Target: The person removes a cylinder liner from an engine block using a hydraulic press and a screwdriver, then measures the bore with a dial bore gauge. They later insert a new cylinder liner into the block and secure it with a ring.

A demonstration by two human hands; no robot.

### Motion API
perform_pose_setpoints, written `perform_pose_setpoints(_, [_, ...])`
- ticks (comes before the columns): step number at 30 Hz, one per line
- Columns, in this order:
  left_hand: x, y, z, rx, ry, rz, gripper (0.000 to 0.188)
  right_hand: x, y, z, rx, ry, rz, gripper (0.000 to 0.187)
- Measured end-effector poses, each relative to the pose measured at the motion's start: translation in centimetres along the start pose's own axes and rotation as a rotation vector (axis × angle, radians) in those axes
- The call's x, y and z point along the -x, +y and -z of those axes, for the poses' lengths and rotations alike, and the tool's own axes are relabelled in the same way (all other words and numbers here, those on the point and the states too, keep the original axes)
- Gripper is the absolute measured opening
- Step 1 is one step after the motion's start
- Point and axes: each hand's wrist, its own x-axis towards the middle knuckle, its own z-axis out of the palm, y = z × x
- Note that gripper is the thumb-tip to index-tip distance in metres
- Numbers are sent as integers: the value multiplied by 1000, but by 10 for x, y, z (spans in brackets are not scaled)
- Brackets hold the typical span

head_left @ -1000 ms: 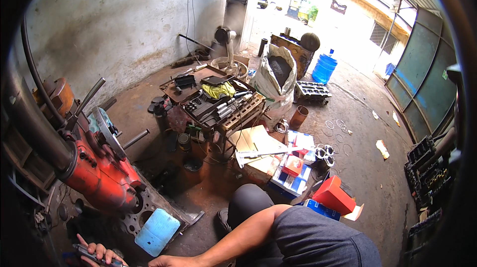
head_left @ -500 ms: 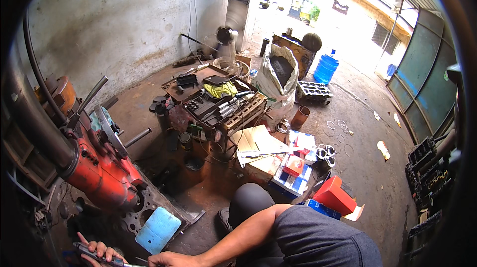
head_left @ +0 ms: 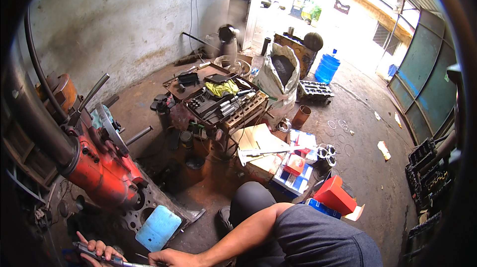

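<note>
At the lower left edge, my left hand [head_left: 103, 251] has its fingers curled round a slim grey metal tool with a round shaft [head_left: 119, 261]. The tool slants down to the right, towards my right hand [head_left: 171, 258]. My right hand is closed at that end, its fingertips cut off by the lower edge; what it grips is partly hidden. A thin pointed piece juts out beside its fingers. Just beyond my hands, a light blue plastic piece [head_left: 159, 228] lies on an engine block [head_left: 171, 202] with round bores. Over the block stands a red machine [head_left: 102, 175] with a thick metal column.
A metal tool table [head_left: 218, 100] bears sockets, hand tools and a yellow-green cloth. Cardboard, blue-white boxes [head_left: 293, 177] and an opened red box [head_left: 334, 195] lie beyond my knee. Pistons [head_left: 326, 151], rings, a sack [head_left: 280, 78] and a blue water bottle [head_left: 328, 68] stand farther off.
The view has shifted very slightly. My hands and the metal tool stay in nearly the same place.
</note>
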Motion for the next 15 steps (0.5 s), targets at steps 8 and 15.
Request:
perform_pose_setpoints(8, [1,1,0,22,-14,12,65,3,-7,1,7,-19,-7,35])
perform_pose_setpoints(15, [1,0,0,2,-12,-1,66,1,-5,3,95,11,40,36])
